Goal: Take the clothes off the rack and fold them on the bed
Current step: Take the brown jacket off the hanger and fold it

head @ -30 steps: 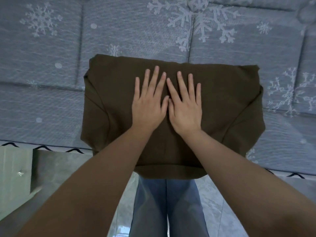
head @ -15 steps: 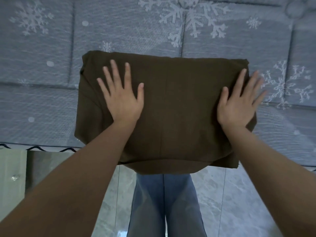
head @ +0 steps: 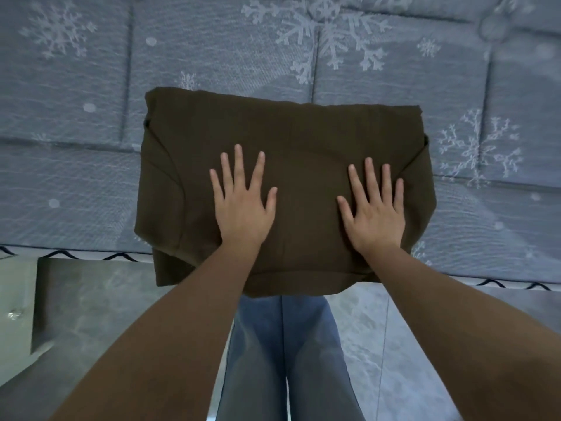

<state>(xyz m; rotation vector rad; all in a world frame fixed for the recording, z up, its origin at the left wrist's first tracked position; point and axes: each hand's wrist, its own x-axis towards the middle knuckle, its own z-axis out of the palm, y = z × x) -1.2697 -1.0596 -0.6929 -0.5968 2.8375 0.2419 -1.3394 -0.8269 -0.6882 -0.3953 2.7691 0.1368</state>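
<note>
A dark brown garment [head: 303, 141], folded into a rough rectangle, lies on the grey-blue bed [head: 76, 165] with snowflake patterns. Its near edge hangs slightly over the bed's front edge. My left hand [head: 243, 205] rests flat on the garment left of its middle, fingers spread. My right hand [head: 375, 211] lies flat on its right part, fingers apart. Neither hand grips the cloth. No clothes rack is in view.
The bed's front edge with a dark wavy trim [head: 91, 256] runs across the view. Below it is a marbled grey floor [head: 379, 335] and my legs in blue jeans [head: 282, 360]. A pale cabinet [head: 15, 323] stands at the lower left.
My hands started together at the garment's middle, swept outward to its sides, then came back inward and nearer to me. The garment stays folded in place.
</note>
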